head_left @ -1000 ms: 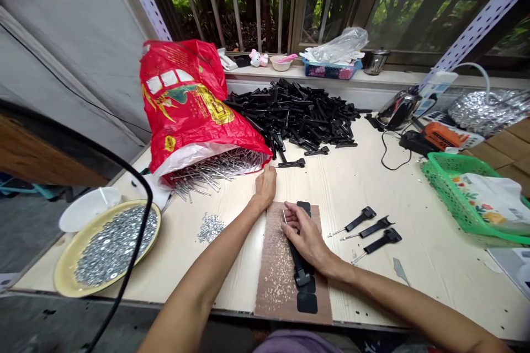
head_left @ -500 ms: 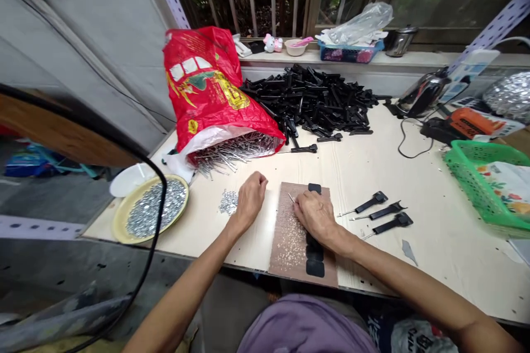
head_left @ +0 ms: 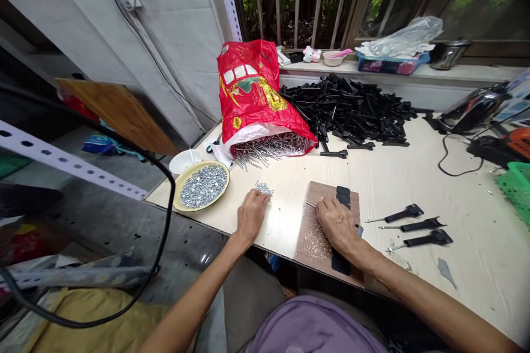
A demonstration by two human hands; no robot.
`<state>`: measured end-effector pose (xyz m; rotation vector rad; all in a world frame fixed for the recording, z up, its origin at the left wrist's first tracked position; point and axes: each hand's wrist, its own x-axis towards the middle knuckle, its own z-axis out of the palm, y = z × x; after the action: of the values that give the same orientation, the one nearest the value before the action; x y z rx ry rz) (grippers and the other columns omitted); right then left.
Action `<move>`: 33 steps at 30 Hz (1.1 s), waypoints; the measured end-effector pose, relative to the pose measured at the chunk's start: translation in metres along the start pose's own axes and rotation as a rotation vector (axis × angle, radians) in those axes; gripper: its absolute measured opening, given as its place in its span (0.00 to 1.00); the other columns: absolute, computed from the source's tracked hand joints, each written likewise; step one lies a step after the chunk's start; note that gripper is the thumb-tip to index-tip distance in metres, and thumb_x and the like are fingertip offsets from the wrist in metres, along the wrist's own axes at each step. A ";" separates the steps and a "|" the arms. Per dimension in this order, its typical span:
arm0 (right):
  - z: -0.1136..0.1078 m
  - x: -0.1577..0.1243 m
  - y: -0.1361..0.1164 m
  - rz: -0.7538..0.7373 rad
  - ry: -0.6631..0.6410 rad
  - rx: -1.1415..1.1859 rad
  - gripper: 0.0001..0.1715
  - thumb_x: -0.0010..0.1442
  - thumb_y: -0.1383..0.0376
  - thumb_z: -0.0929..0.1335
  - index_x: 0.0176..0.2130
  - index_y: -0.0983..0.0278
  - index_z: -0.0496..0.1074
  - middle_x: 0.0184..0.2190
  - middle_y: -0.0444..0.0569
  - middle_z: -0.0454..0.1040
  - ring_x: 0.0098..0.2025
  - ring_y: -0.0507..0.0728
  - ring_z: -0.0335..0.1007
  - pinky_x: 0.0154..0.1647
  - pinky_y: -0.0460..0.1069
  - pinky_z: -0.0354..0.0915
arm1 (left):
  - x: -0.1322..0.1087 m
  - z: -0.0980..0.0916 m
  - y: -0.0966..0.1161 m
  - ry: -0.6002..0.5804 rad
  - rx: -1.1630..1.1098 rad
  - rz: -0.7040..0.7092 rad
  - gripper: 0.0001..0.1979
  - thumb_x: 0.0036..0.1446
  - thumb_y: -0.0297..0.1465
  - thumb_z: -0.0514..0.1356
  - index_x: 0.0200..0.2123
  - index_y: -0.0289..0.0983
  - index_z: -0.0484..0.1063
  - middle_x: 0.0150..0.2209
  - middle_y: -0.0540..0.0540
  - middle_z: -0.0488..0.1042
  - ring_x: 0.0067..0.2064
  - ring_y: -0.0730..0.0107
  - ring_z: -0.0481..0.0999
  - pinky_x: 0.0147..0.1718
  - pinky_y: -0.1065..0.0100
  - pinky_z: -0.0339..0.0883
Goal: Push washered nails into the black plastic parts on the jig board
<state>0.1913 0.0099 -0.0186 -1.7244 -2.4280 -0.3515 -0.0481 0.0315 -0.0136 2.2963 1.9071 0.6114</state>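
Left hand [head_left: 250, 213] beside metal bits [head_left: 264, 187] (right hand [head_left: 337, 222] around 1 rod [head_left: 310, 205])

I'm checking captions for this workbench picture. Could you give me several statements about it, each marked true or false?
1. The left hand is at the small pile of silver pieces. True.
2. The right hand is holding a black cable. False: it holds a thin metal rod.
3. Three black parts with rods lie to the right of the brown board. True.
4. The red bag's mouth faces the window. False: the red bag opens toward the person, metal rods showing in its mouth.
5. The heap of black parts lies on the table. True.
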 end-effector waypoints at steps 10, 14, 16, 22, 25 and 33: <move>-0.017 -0.006 0.005 -0.088 0.289 0.204 0.12 0.63 0.73 0.60 0.42 0.67 0.70 0.31 0.49 0.70 0.34 0.55 0.65 0.36 0.49 0.60 | 0.058 0.005 -0.037 -0.170 0.173 -0.172 0.13 0.63 0.30 0.49 0.40 0.39 0.73 0.40 0.43 0.69 0.44 0.65 0.69 0.36 0.69 0.60; -0.024 -0.007 0.008 -0.102 0.288 0.302 0.16 0.63 0.72 0.60 0.49 0.66 0.69 0.34 0.50 0.71 0.37 0.55 0.67 0.39 0.49 0.63 | 0.065 0.004 -0.038 -0.204 0.172 -0.172 0.11 0.62 0.29 0.49 0.39 0.36 0.72 0.41 0.43 0.70 0.43 0.65 0.71 0.38 0.68 0.61; -0.028 -0.006 0.008 -0.090 0.259 0.366 0.16 0.64 0.70 0.61 0.50 0.65 0.69 0.35 0.49 0.70 0.37 0.56 0.68 0.39 0.49 0.64 | 0.068 0.004 -0.037 -0.216 0.178 -0.175 0.11 0.62 0.29 0.50 0.40 0.35 0.71 0.42 0.42 0.71 0.42 0.64 0.72 0.38 0.68 0.61; -0.037 0.004 0.006 -0.039 0.224 0.568 0.18 0.64 0.69 0.59 0.52 0.61 0.67 0.37 0.49 0.70 0.36 0.55 0.69 0.37 0.49 0.67 | 0.071 0.004 -0.032 -0.253 0.223 -0.174 0.13 0.62 0.25 0.46 0.42 0.29 0.68 0.43 0.35 0.70 0.42 0.59 0.73 0.38 0.64 0.62; -0.038 0.006 0.005 -0.035 0.229 0.616 0.19 0.64 0.69 0.59 0.53 0.61 0.67 0.38 0.50 0.70 0.37 0.55 0.70 0.38 0.50 0.68 | 0.068 0.006 -0.032 -0.265 0.227 -0.155 0.13 0.62 0.25 0.45 0.42 0.31 0.68 0.43 0.37 0.70 0.41 0.62 0.73 0.37 0.65 0.62; -0.033 -0.001 0.004 -0.044 0.219 0.654 0.18 0.64 0.70 0.60 0.52 0.61 0.68 0.37 0.50 0.70 0.37 0.55 0.70 0.39 0.50 0.68 | 0.067 0.008 -0.037 -0.222 0.246 -0.114 0.15 0.64 0.32 0.45 0.43 0.38 0.70 0.43 0.42 0.69 0.42 0.66 0.73 0.37 0.69 0.61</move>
<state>0.1950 0.0009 0.0135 -1.2703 -2.0928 0.2239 -0.0698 0.1048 -0.0162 2.2549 2.0831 0.1079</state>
